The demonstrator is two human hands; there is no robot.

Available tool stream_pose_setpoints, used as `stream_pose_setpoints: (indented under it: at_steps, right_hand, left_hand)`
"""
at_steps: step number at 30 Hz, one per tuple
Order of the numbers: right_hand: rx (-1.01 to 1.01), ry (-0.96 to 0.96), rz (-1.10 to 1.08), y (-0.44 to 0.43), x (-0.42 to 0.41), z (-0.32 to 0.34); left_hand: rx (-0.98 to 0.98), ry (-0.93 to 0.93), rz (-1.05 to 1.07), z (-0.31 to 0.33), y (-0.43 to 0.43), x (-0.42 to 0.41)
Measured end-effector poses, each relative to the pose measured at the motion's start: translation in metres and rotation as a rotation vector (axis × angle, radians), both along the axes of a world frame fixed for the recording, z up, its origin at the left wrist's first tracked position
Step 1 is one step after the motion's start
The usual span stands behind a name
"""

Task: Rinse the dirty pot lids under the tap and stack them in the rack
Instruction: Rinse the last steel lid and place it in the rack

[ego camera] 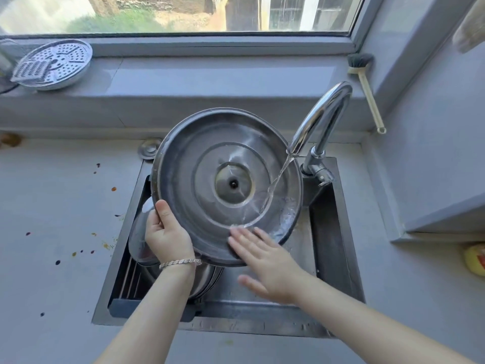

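Head view: the pot lid (pixel 225 185) tilts over the sink (pixel 262 329), inner face up, under the tap (pixel 322 119) stream. The left hand (pixel 168 237) grips its near-left rim; the right hand (pixel 265 261) lies flat, fingers straight, on the near edge. Gripped by one hand only, the wet steel could slip and drop onto the rack (pixel 128 282).

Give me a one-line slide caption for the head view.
Left hand grips a lid over the sink while the right hand touches it, fingers flat, under the running tap.

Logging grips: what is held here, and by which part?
The left hand grips the steel pot lid by its lower-left rim; the right hand lies flat on it, gripping nothing.
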State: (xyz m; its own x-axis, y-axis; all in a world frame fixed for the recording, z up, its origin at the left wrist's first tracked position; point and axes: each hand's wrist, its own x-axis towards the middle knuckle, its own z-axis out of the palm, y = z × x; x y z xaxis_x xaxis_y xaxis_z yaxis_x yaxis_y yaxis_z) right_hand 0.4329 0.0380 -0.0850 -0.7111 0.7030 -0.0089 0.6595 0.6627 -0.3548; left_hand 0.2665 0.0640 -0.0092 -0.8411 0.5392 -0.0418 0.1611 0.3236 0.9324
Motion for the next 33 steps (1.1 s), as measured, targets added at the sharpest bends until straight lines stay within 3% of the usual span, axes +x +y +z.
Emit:
stream_pose_setpoints:
  at_steps: [5, 11, 15, 19, 25, 29, 33]
  right_hand:
    - [0.049, 0.023, 0.089, 0.001, 0.000, -0.001]
    - [-0.058, -0.131, -0.318, 0.048, 0.053, -0.012]
    - [-0.137, -0.235, -0.514, 0.067, 0.044, 0.001]
    - [-0.145, -0.130, -0.675, 0.078, 0.015, 0.011]
    - [-0.177, 0.092, -0.220, 0.055, -0.050, 0.032]
    - [-0.270, 0.069, 0.109, 0.018, -0.034, 0.034]
    - [-0.430, 0.077, 0.148, -0.004, 0.005, 0.042]
  left_hand:
    - [0.010, 0.022, -0.051, 0.000, -0.002, -0.003]
    - [0.012, -0.021, -0.182, 0.003, -0.009, -0.019]
    - [-0.046, -0.061, -0.232, -0.002, -0.017, -0.006]
    - [-0.046, -0.175, -0.222, -0.008, -0.015, 0.005]
    - [-0.105, -0.232, -0.258, -0.016, -0.023, 0.026]
    - [-0.126, -0.285, -0.217, -0.021, -0.027, 0.016]
    - [-0.201, -0.220, -0.333, -0.020, -0.030, 0.018]
